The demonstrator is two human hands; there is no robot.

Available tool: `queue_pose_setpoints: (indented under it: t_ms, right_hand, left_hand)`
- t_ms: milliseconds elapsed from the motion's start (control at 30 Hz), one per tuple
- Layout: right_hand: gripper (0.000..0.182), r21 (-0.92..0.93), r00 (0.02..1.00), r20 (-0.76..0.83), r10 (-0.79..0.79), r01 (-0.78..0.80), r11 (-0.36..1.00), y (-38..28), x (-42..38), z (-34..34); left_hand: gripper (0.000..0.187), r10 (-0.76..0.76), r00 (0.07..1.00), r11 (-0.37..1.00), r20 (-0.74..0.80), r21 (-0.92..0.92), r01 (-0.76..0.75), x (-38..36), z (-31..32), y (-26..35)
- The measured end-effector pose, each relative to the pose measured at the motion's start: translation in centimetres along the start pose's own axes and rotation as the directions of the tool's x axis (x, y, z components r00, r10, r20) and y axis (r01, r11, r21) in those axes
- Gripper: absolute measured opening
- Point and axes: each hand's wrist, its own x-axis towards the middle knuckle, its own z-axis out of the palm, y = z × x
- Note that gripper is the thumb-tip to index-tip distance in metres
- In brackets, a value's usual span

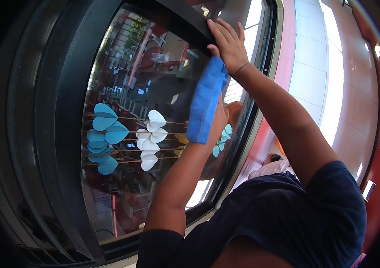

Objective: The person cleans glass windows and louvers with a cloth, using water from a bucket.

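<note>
A blue cloth (205, 102) lies against the glass of a dark-framed door or window (172, 89), slightly blurred. My left hand (220, 117) is at the cloth, holding it to the pane; its fingers are hidden by the fabric. Just above the cloth's upper end, my right hand (229, 44) rests with fingers stretched out on the dark frame, thumb close to the cloth. Strings of paper hearts cross the pane beside my left hand: blue hearts (105, 125), white hearts (152, 138) and small mint-green hearts (222, 140).
Dark frame bars (60, 134) run along the left side. Past the frame on the right is a tiled floor (308, 58) with bright light on it, then a red wall (379, 147) with small openings. Reflections of furniture show in the glass.
</note>
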Motion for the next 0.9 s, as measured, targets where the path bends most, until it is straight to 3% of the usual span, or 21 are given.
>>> queue_pose_setpoints:
  t_ms: [33,100,133,267,367,400,500,600,633,733,767,833,900]
  right_hand:
    - [0.06,0.013,1.0,0.002,-0.01,0.01,1.0,0.2,-0.1,0.1]
    - [0.06,-0.007,0.999,0.014,-0.03,0.03,1.0,0.6,0.1,-0.2]
    - [0.06,-0.005,1.0,0.014,-0.026,0.026,1.0,0.6,0.0,-0.3]
    - [0.059,0.013,0.999,0.012,-0.035,0.035,0.999,0.5,0.1,-0.3]
    - [0.059,0.015,0.998,-0.01,-0.059,0.059,0.998,0.7,0.0,0.0]
    - [0.063,0.012,0.997,0.052,-0.051,0.05,0.999,0.7,0.1,-0.4]
    - [0.07,-0.015,0.983,0.181,-0.035,0.038,0.999,0.7,0.6,-0.9]
    - [0.069,0.008,0.984,0.176,-0.034,0.033,0.999,0.5,0.5,-0.8]
    - [0.069,0.026,0.983,0.185,-0.023,0.018,0.999,0.2,0.6,-1.0]
    - [0.069,0.038,0.981,0.189,-0.048,0.042,0.998,0.5,0.5,-0.8]
    - [0.069,0.019,0.979,0.201,-0.031,0.027,0.999,0.4,0.4,-0.9]
    - [0.069,-0.002,0.983,0.184,-0.02,0.02,1.0,0.5,0.7,-1.0]
    - [0.07,-0.012,0.982,0.186,-0.003,0.005,1.0,0.2,0.3,-0.8]
  left_hand:
    - [0.081,0.12,0.993,0.991,0.002,0.057,-0.12,-1.4,1.6,0.2]
    - [0.077,0.079,0.995,0.987,0.064,-0.141,-0.07,-6.0,8.2,-0.2]
    - [0.076,0.04,0.979,0.996,0.199,-0.09,-0.022,-9.0,10.4,0.0]
    - [0.071,0.012,0.977,0.95,0.211,-0.307,0.054,-3.7,2.7,0.4]
    - [0.067,-0.057,0.979,0.953,0.193,-0.281,0.111,0.3,1.2,-1.3]
    - [0.065,-0.04,0.987,0.967,0.153,-0.243,0.077,1.3,0.7,-1.6]
    - [0.062,-0.05,0.999,0.913,0.009,-0.404,0.049,1.7,4.0,-1.6]
    - [0.062,0.112,0.985,0.986,-0.13,-0.109,-0.126,2.1,9.6,0.7]
    - [0.063,0.187,0.981,0.982,-0.051,0.05,-0.184,2.5,7.9,2.1]
    - [0.059,0.091,0.995,0.961,-0.042,-0.257,-0.099,2.9,13.6,3.8]
    - [0.058,0.131,0.991,0.983,0.009,-0.134,-0.129,2.3,18.0,3.9]
    - [0.056,0.187,0.973,0.966,0.137,0.152,-0.207,1.6,19.4,5.8]
    - [0.055,0.192,0.945,0.831,0.264,0.468,-0.299,0.8,18.8,8.0]
